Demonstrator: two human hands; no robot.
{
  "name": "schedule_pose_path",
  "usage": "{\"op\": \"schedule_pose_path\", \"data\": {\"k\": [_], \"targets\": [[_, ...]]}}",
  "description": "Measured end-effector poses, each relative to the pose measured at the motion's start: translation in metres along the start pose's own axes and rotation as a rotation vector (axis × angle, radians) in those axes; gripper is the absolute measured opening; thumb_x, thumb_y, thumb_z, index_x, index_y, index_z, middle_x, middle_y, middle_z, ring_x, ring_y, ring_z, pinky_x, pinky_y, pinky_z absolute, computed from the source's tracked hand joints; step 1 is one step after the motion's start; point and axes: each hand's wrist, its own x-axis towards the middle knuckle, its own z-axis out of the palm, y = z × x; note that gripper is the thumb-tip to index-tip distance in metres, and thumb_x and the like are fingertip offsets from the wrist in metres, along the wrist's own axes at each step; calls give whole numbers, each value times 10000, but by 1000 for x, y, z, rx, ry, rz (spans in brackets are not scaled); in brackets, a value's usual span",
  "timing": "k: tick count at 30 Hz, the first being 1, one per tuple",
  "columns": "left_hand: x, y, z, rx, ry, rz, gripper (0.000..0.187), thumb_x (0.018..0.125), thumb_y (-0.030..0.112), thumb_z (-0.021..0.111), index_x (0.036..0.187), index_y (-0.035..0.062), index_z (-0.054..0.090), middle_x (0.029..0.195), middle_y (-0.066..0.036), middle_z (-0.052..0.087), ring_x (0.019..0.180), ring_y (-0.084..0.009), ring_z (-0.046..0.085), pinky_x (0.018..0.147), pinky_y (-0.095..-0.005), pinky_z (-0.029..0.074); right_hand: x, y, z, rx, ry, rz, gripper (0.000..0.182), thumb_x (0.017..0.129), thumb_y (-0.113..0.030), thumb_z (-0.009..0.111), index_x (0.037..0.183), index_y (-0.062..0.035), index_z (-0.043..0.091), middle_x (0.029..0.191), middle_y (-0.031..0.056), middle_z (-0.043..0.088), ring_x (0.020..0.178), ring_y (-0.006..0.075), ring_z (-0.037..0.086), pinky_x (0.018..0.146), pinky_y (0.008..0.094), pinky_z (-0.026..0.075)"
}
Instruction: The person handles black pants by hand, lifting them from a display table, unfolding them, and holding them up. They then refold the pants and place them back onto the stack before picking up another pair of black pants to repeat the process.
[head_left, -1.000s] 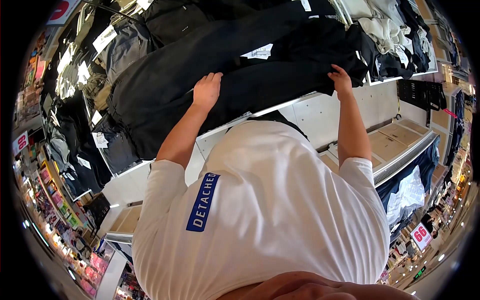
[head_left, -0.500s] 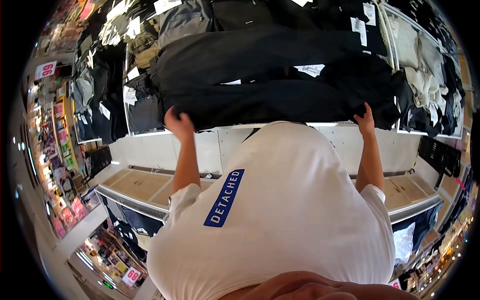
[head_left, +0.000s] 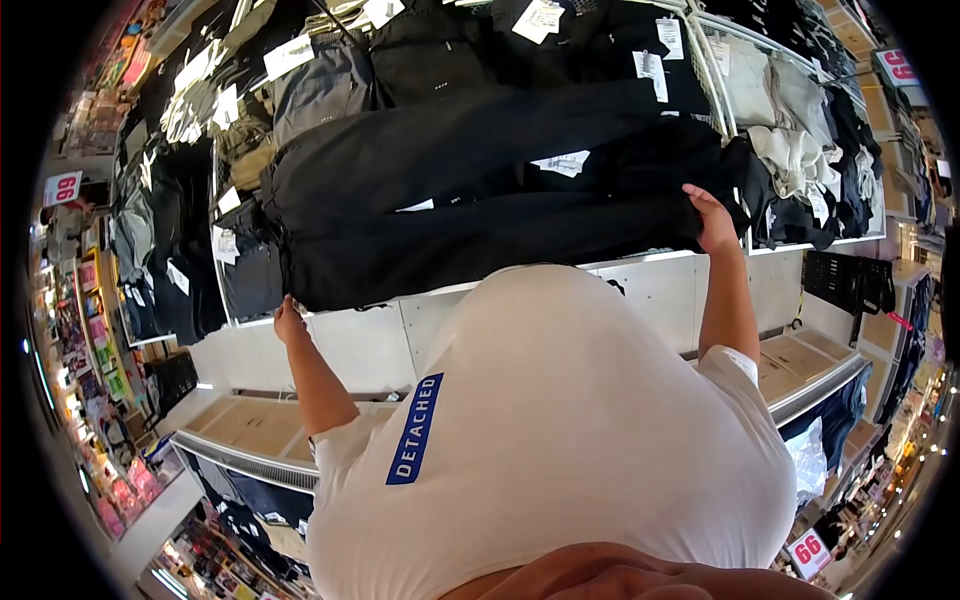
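Note:
A pair of black trousers (head_left: 420, 235) lies spread sideways across the shelf of folded clothes, its two legs apart with a gap between them. At the trousers' lower left corner, my left hand (head_left: 289, 320) is closed on the black fabric. My right hand (head_left: 712, 217) is at the right end of the lower leg, its fingers around the cloth's edge; the thumb side is partly hidden. White paper tags (head_left: 562, 163) show in the gap between the legs.
Folded dark garments (head_left: 430, 60) with tags fill the back of the shelf. Light clothes (head_left: 790, 160) lie in the section to the right, dark ones (head_left: 180, 240) to the left. A black crate (head_left: 848, 283) stands at the right. Lower wooden-panelled units (head_left: 245, 428) flank my body.
My left hand has moved left and down to the trousers' corner and closed on it. The lower leg's left end is pulled down. The whole view has turned a little.

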Motion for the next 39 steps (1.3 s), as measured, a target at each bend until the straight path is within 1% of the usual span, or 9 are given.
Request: {"op": "schedule_pose_path", "data": {"k": [4, 7, 11, 13, 19, 22, 25, 29, 39], "targets": [[17, -9, -1, 154, -35, 293, 256, 888, 209, 724, 1057, 22, 685, 818, -40, 664, 628, -135, 572, 525, -283, 441, 3, -12, 4, 235, -223, -20, 451, 933, 40, 481, 1360, -35, 607, 1208, 105, 693, 1087, 222, 664, 986, 321, 504], [5, -7, -3, -21, -208, -30, 446, 875, 78, 666, 1304, 6, 571, 1067, -111, 678, 835, -194, 647, 689, -307, 522, 11, 3, 6, 212, -271, -117, 548, 879, 81, 468, 1405, -31, 575, 1228, 111, 686, 1082, 222, 665, 978, 314, 501], [12, -31, -15, 429, -258, 336, 659, 837, 22, 646, 1467, 86, 464, 1241, -120, 646, 1045, -276, 666, 877, -397, 528, 23, 27, -6, -77, -160, -163, 590, 855, 90, 443, 1425, -19, 549, 1297, 141, 648, 1151, 237, 635, 1028, 314, 474], [0, -20, -21, -50, -362, -112, 559, 883, 113, 679, 1414, 84, 506, 1219, -96, 654, 1031, -262, 661, 808, -406, 537, 35, 41, -23, -174, -29, -172, 481, 862, 49, 536, 1320, -36, 654, 1128, 96, 713, 895, 153, 655, 759, 229, 504], [-18, 1, -15, -371, -149, -536, 454, 901, 394, 756, 1136, 51, 574, 875, -116, 619, 736, -236, 623, 656, -396, 527, 26, 32, -14, -347, -71, -342, 343, 947, -68, 584, 1275, 11, 645, 1246, 117, 661, 1152, 237, 630, 1021, 317, 487], [-15, -1, -10, -462, -292, -478, 417, 886, 381, 774, 1044, 47, 581, 851, -111, 589, 678, -211, 564, 585, -362, 496, 18, 28, -10, -1012, -36, -653, 336, 970, -110, 578, 1283, -8, 643, 1239, 112, 662, 1152, 235, 630, 1020, 331, 486], [3, -20, -10, -506, -213, -478, 419, 881, 377, 778, 1056, 47, 587, 855, -94, 586, 685, -206, 565, 584, -366, 489, 21, 23, -6, -319, 13, -296, 327, 982, -125, 578, 1287, -23, 638, 1228, 111, 669, 1140, 226, 636, 1000, 333, 502], [32, -44, -3, 102, 227, 518, 564, 846, 313, 796, 1268, -26, 640, 1078, -145, 690, 820, -194, 656, 674, -288, 536, 20, 18, -3, -136, 37, -181, 304, 994, -131, 568, 1269, -26, 640, 1186, 95, 685, 1107, 209, 650, 973, 332, 513], [-1, 50, 12, -100, -255, -40, 305, 840, 201, 808, 1061, -3, 759, 861, -43, 692, 650, -141, 577, 539, -283, 453, 17, 4, 9, -331, 45, -342, 303, 987, -130, 558, 1267, -59, 649, 1156, 61, 690, 1076, 200, 655, 956, 320, 490]]}}
